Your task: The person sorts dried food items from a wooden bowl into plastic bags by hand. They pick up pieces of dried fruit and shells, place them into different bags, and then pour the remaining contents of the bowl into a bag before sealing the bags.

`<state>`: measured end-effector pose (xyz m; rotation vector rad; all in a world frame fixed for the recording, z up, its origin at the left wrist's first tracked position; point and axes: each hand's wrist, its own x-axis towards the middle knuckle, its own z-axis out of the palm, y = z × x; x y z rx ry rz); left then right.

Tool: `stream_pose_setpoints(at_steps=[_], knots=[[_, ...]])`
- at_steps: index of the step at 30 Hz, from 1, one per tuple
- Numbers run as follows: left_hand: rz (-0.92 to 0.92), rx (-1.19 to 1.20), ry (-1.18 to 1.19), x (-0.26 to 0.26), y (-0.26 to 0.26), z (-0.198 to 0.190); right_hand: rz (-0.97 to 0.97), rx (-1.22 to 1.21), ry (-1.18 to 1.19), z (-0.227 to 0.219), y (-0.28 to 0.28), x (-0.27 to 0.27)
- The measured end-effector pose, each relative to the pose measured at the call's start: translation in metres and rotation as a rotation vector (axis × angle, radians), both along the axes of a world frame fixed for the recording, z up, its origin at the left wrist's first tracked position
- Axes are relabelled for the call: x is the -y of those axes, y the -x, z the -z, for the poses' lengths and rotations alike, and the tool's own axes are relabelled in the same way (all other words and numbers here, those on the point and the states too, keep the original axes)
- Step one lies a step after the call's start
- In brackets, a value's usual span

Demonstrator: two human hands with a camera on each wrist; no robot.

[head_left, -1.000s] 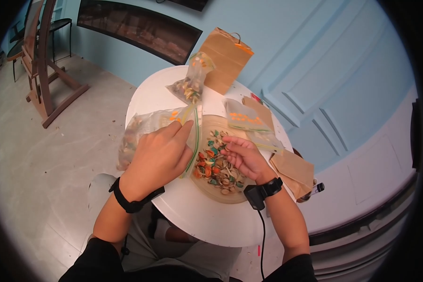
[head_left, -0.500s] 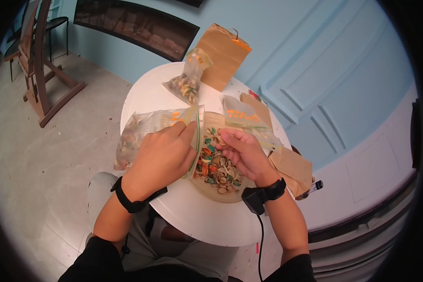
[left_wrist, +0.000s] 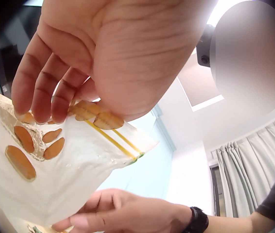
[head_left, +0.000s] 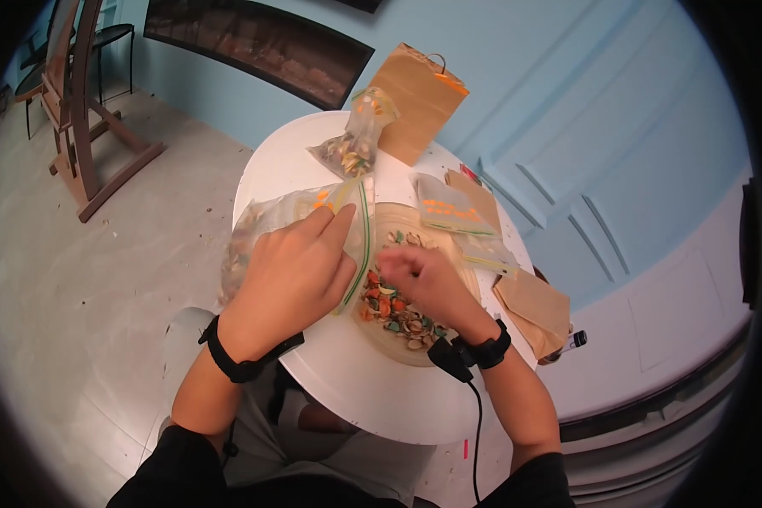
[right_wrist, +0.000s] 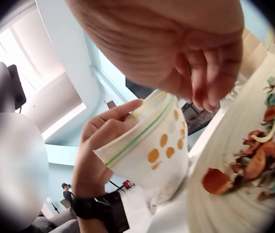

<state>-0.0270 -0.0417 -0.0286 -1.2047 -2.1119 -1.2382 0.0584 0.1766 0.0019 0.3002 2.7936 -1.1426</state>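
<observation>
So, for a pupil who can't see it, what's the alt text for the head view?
A person's left hand grips a zip bag at the edge of a round tray of colourful dried pieces; the right hand is over the tray. Beyond, a brown paper bag stands on the white table.

Easel (head_left: pixel 78 127): wooden, standing on the floor (head_left: pixel 186 186)
Paper bag (head_left: pixel 423 106): brown, at the worktop (head_left: pixel 381 402)'s far side
Curtains (left_wrist: pixel 249 167): pale, hanging in folds

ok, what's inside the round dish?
Loose dried pieces: orange, teal, brown. In the head view, the right hand hides some; what's beneath the top layer can't be seen.
</observation>
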Motion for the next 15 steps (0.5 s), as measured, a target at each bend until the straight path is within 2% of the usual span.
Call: stream_pose_setpoints(at_steps=[3,6,9,12,15], knots=[[-0.003,0.002,-0.002,-0.001,-0.001,-0.001,-0.454,-0.214,-0.348,0.028,-0.010,-0.010],[-0.001,-0.002,0.017,-0.002,-0.004,-0.001,-0.371,-0.274,-0.470,0.034,-0.012,-0.008],[-0.002,-0.011,0.023,-0.003,-0.004,-0.001,-0.258,-0.171,-0.352,0.033,-0.011,-0.016],[-0.004,-0.009,0.026,-0.001,-0.004,-0.001,-0.070,-0.058,-0.139,0.032,-0.011,-0.027],[0.000,-0.003,0.017,-0.003,-0.004,-0.002,0.164,0.009,0.192,0.028,-0.014,-0.037]])
